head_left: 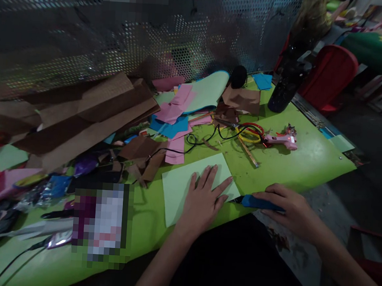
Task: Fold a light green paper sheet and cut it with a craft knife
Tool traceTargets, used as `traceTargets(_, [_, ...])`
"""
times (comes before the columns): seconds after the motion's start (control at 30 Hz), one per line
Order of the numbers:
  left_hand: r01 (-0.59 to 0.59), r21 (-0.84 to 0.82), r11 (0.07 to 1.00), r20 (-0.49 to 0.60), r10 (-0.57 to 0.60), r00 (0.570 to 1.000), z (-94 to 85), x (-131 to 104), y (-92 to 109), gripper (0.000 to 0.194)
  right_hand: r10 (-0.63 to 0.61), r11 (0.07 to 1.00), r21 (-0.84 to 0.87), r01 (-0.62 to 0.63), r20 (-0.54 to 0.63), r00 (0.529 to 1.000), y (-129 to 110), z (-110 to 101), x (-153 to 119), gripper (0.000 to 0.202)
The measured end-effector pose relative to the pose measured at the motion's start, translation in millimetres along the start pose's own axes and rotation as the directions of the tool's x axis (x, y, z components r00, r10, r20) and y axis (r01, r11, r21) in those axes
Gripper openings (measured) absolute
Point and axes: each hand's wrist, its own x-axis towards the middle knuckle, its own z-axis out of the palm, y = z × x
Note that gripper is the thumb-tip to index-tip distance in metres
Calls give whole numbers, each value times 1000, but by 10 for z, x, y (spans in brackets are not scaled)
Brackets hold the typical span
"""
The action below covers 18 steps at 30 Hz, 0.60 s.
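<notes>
A pale green paper sheet [189, 177] lies near the front edge of the bright green table [306, 163]. My left hand [203, 200] rests flat on the sheet, fingers spread, pressing it down. My right hand [289, 207] grips a blue-handled cutter [255, 202] at the table's front edge; its dark tip points left and touches the sheet's lower right corner.
A pink glue gun [281, 140], red and yellow scissors [251, 131] and a black cord [197, 141] lie behind the sheet. Brown card [83, 110] and coloured paper scraps [176, 112] crowd the left and back. A dark bottle [283, 90] stands at the back right, before a perforated metal screen [119, 39].
</notes>
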Motion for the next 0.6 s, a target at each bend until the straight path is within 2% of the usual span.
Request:
traceTargets(0.4, [7, -11, 1000, -9, -8, 1000, -4, 4, 24, 49, -29, 999, -35, 29, -8, 1000, -156, 170, 7, 32])
traceTargets(0.6, [7, -112, 994, 34, -3, 999, -52, 14, -59, 51, -36, 999, -21, 36, -33, 999, -205, 243, -6, 32])
